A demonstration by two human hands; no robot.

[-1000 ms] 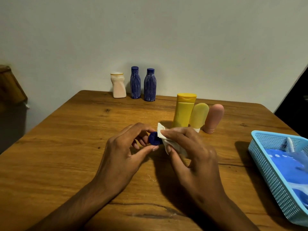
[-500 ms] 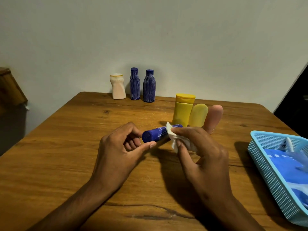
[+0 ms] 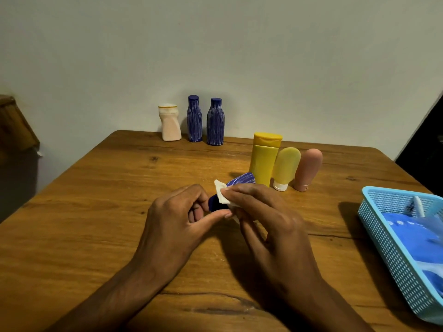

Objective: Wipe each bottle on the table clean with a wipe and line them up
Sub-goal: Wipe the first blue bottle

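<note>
A blue striped bottle (image 3: 241, 181) lies tilted above the table's middle, cap end toward me. My left hand (image 3: 177, 219) pinches its dark blue cap (image 3: 214, 204). My right hand (image 3: 266, 216) presses a white wipe (image 3: 221, 194) around the bottle's neck and body. At the far edge by the wall stand a cream bottle (image 3: 170, 123) and two blue striped bottles (image 3: 194, 119) (image 3: 215, 122) in a row. A yellow bottle (image 3: 263, 159), a pale yellow tube (image 3: 286, 170) and a pink tube (image 3: 308, 168) stand together right of centre.
A light blue mesh basket (image 3: 388, 238) holding a blue pack sits at the table's right edge. A brown wooden piece (image 3: 14, 125) stands off the table at the left. The wall runs close behind the wooden table (image 3: 96, 212).
The wipe slid out along the bottle toward its base, then came back to the neck by the cap. The bottle's body now sticks out beyond my right fingers.
</note>
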